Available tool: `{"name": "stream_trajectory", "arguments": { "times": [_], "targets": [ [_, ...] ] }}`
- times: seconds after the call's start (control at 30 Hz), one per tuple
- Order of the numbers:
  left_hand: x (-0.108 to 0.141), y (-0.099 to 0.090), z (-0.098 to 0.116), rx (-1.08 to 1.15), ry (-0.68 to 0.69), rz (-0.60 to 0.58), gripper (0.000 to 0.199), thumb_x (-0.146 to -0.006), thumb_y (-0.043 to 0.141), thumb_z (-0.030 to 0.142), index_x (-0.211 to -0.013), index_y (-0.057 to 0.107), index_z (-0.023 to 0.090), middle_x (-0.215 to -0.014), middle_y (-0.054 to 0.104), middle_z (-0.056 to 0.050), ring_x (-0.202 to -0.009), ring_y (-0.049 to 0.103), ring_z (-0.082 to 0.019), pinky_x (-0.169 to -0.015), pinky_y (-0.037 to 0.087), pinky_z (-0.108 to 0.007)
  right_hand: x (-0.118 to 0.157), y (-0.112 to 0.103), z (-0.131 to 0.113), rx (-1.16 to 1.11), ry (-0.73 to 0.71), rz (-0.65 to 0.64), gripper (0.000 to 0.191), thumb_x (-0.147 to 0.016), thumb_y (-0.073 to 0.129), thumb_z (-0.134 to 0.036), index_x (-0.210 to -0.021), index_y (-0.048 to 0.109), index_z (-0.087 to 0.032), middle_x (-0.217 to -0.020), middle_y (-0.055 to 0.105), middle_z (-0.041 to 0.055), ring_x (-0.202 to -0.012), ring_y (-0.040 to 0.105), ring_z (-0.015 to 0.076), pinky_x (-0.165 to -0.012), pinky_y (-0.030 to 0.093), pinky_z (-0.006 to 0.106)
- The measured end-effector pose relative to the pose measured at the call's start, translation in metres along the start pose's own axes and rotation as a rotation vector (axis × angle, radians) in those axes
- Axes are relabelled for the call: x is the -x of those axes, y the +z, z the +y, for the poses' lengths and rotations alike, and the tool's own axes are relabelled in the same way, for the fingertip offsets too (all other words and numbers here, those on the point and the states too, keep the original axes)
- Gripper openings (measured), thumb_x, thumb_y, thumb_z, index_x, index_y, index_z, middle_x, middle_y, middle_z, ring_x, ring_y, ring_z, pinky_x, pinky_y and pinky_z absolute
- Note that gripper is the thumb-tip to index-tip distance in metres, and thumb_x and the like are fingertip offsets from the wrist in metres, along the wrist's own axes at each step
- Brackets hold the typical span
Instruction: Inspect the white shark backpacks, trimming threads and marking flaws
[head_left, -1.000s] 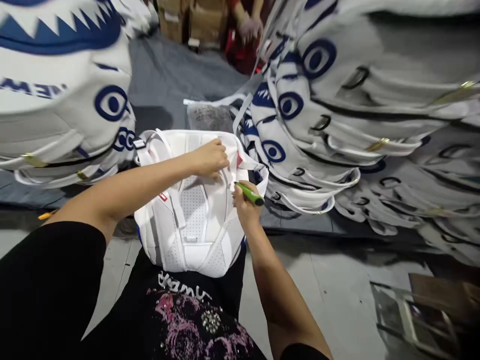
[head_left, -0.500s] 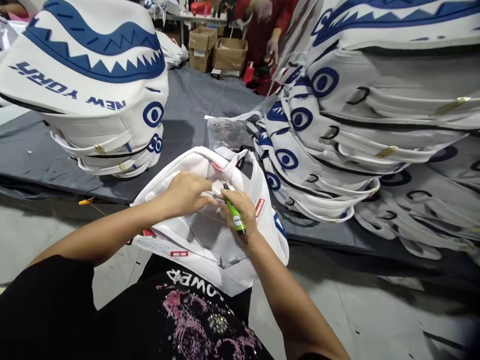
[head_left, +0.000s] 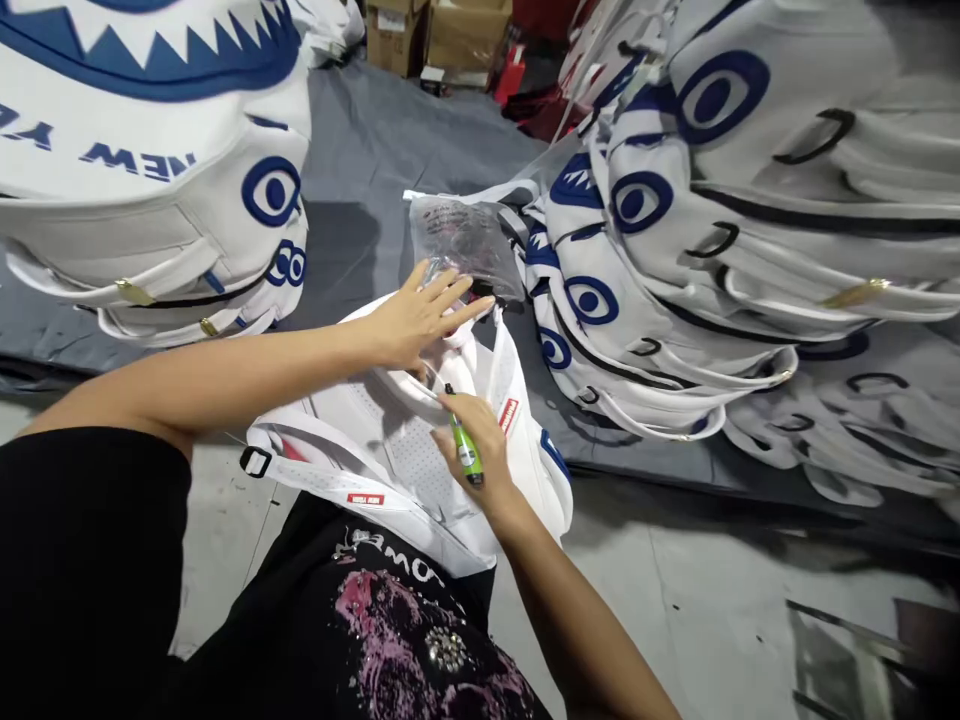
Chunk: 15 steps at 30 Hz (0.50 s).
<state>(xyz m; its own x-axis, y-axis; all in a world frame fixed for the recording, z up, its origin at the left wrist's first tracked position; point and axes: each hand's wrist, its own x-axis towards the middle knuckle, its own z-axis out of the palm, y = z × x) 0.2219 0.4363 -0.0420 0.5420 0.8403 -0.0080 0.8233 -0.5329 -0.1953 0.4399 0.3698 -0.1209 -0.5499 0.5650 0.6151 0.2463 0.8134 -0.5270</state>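
Note:
A white backpack [head_left: 420, 440] with red labels lies at the table's front edge, against the person's lap. My left hand [head_left: 424, 315] is spread over the top of the backpack, its fingers apart and their tips beside a clear plastic bag [head_left: 465, 240] with dark print. In my right hand [head_left: 480, 445] is a green and black marker [head_left: 466, 450], held against the palm over the backpack's right part. The right fingertips are at the white cloth; whether they also pinch it cannot be made out.
Stacked white bags with blue eyes stand at the left [head_left: 217, 220] and the right [head_left: 637, 280] on the grey-covered table [head_left: 352, 150]. Behind the table are cardboard boxes [head_left: 469, 40] and a red object [head_left: 510, 75]. Tiled floor [head_left: 637, 600] shows below.
My left hand has moved up and forward from beside the right hand and spread its fingers. The right hand still holds the marker. The view has shifted closer to the table.

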Motion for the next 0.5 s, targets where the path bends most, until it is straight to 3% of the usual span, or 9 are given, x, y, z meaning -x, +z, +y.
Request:
{"name": "stream_trajectory", "arguments": {
  "times": [0.1,0.27,0.4,0.5],
  "targets": [
    [-0.001,0.009,0.006,-0.042,-0.004,-0.038,0.124,-0.073,0.079,0.051,-0.164,-0.001,0.020,-0.171,0.006,-0.021,-0.156,0.010,-0.045,-0.120,0.010,-0.069,0.000,0.003,0.012,-0.072,0.208,0.054,0.038,-0.100,0.051,-0.042,-0.133,0.054,-0.023,-0.116,0.074,0.0125,-0.109,0.070,0.0288,-0.093,0.056,0.047],
    [-0.003,0.017,0.011,-0.005,-0.093,-0.033,0.108,-0.086,0.069,0.047,-0.164,0.000,0.019,-0.166,0.023,-0.021,-0.147,0.033,-0.041,-0.117,0.028,-0.056,-0.003,0.011,0.019,-0.164,0.561,0.049,0.038,-0.093,0.058,-0.050,-0.119,0.049,-0.023,-0.102,0.078,0.0101,-0.099,0.075,0.0310,-0.085,0.059,0.049],
    [-0.003,0.016,0.014,0.017,-0.103,-0.009,0.098,-0.090,0.067,0.041,-0.164,0.006,0.019,-0.164,0.027,-0.020,-0.144,0.036,-0.040,-0.117,0.028,-0.055,-0.003,0.000,0.027,-0.121,0.532,0.022,0.033,-0.093,0.065,-0.044,-0.118,0.056,-0.025,-0.104,0.078,0.0071,-0.094,0.077,0.0273,-0.082,0.061,0.045],
    [-0.004,0.016,0.014,0.063,-0.103,0.021,0.095,-0.088,0.070,0.036,-0.162,0.015,0.017,-0.165,0.027,-0.021,-0.146,0.033,-0.041,-0.117,0.028,-0.055,-0.005,-0.012,0.038,-0.034,0.404,0.128,0.035,-0.098,0.060,-0.033,-0.132,0.057,-0.026,-0.105,0.077,0.0065,-0.085,0.076,0.0223,-0.082,0.062,0.041]
  ]
}}
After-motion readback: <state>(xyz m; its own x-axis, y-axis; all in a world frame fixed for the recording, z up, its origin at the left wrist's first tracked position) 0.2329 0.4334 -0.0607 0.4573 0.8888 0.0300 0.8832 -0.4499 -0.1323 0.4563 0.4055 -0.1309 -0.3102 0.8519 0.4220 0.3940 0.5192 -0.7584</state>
